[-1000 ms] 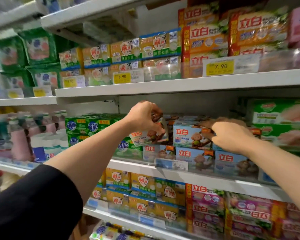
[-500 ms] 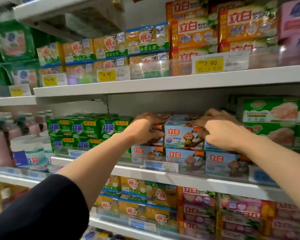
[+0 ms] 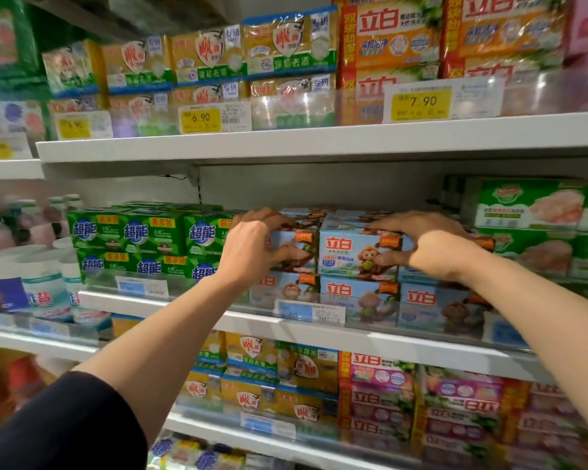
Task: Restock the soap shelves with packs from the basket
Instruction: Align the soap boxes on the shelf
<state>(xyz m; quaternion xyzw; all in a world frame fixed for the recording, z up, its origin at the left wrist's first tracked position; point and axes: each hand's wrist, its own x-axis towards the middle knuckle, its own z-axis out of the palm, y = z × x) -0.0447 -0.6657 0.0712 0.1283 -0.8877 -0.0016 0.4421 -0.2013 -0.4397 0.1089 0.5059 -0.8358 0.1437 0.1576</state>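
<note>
Now both hands were on the upper row of blue soap packs on the middle shelf (image 3: 319, 330). The left hand (image 3: 252, 252) gripped the left-hand blue pack (image 3: 294, 247), fingers curled over its top and thumb pressed against its front face. The right hand (image 3: 435, 245) held the pack with the monkey print (image 3: 358, 252) at its right end, fingers laid over the top edge and thumb hooked across the front. The two packs stood side by side, touching, on top of a lower row of the same blue packs (image 3: 431, 305).

Half a second earlier the hands had sat closer together around that monkey pack; since then the left hand had shifted outward onto the neighbouring pack, and the monkey pack's front face showed more fully between them. A second earlier the left hand had been raised higher, holding a pack tilted above the row; that pack now stood level in the row.

Green soap boxes (image 3: 136, 239) were stacked just left of the blue packs, and green-and-white packs (image 3: 530, 208) stood to the right. Yellow price tags (image 3: 421, 105) hung on the shelf above.
</note>
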